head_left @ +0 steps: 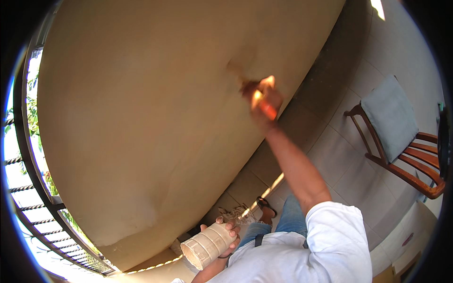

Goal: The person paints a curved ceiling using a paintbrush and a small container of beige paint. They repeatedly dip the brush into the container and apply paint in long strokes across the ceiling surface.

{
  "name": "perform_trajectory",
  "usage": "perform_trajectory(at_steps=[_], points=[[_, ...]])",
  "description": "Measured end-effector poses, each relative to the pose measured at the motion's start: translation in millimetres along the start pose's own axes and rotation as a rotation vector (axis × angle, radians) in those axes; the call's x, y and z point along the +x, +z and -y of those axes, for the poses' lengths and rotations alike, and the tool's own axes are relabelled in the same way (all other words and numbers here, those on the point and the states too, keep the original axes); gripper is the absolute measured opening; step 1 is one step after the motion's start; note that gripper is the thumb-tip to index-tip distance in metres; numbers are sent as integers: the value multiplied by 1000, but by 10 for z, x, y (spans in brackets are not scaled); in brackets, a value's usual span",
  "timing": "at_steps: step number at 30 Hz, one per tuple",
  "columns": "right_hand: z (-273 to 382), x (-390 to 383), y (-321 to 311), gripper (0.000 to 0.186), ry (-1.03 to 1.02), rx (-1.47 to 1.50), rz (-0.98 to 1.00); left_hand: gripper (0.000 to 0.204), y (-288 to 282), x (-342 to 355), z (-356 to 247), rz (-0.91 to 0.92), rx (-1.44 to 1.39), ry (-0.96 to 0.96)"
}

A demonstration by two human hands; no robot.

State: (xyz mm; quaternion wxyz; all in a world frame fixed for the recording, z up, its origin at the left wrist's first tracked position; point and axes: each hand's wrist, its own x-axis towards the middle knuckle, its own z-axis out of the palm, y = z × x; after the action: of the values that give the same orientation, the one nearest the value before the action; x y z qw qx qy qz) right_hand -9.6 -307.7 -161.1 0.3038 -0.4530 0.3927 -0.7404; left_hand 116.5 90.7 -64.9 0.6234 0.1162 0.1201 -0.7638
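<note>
Right hand [262, 101] raised and closed round an orange-handled brush [264, 104], blurred, bristles against the tan wall [141, 104]. Left hand [225, 236] gripping a ribbed beige cup [207, 245] low by the waist.

A broad tan plastered wall [141, 118] fills most of the view, its surface patchy and paler toward the bottom. Grey floor tiles [349, 155] run along its base, where a wooden chair [406, 155] with a grey cushion [389, 115] stands. On the left, a dark metal railing [33, 198] lets in bright daylight and green foliage [33, 108].
</note>
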Motion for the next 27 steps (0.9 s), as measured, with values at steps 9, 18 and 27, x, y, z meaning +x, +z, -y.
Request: perform_trajectory(at_steps=[9,18,27], points=[[60,-675,-71,4,498,410,458,54,72,133,-46,18,61,-30],[-704,1857,-635,29,233,316,-343,56,-117,-223,-95,13,15,22],[-106,-437,611,24,125,36,-243,56,-174,-381,-154,-11,31,17]])
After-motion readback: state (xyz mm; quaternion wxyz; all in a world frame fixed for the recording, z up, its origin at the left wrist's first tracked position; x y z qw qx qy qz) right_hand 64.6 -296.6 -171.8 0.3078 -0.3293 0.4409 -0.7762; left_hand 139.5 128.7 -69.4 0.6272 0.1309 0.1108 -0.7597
